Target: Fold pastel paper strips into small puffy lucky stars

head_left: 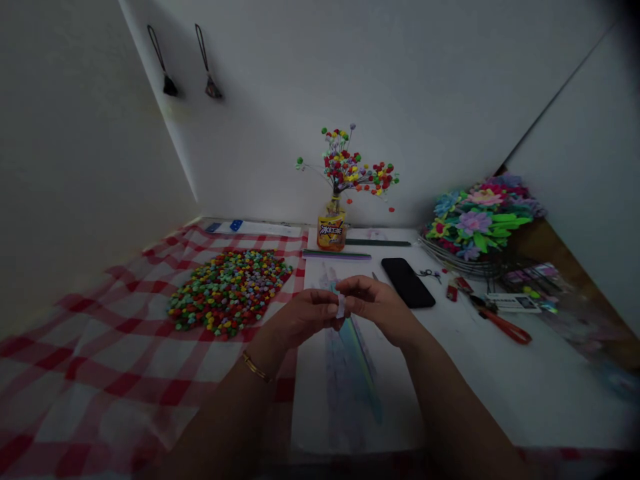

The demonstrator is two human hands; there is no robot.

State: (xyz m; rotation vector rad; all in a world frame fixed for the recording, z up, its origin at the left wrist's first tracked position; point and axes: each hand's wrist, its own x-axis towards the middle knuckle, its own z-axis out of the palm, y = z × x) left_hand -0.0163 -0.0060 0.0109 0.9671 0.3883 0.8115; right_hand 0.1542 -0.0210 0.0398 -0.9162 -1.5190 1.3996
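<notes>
My left hand [309, 313] and my right hand [377, 307] meet over the white board, their fingertips closed together. Between them they pinch a small pale lavender paper strip [341, 306], partly covered by the fingers. Beneath my hands lie long paper strips [350, 383] in pale lavender, blue and green. Left of my left hand, a heap of small folded paper stars [233, 287] in many colours rests on the red and white checked cloth [120, 353].
Behind my hands stands an orange-labelled bottle [331, 230] with stems of colourful stars. Dark and purple strip bundles [337, 255] lie before it. To the right are a black phone [407, 282], orange-handled pliers [505, 327] and a basket of fuzzy flowers [473, 223]. The white board [440, 373] spreads below.
</notes>
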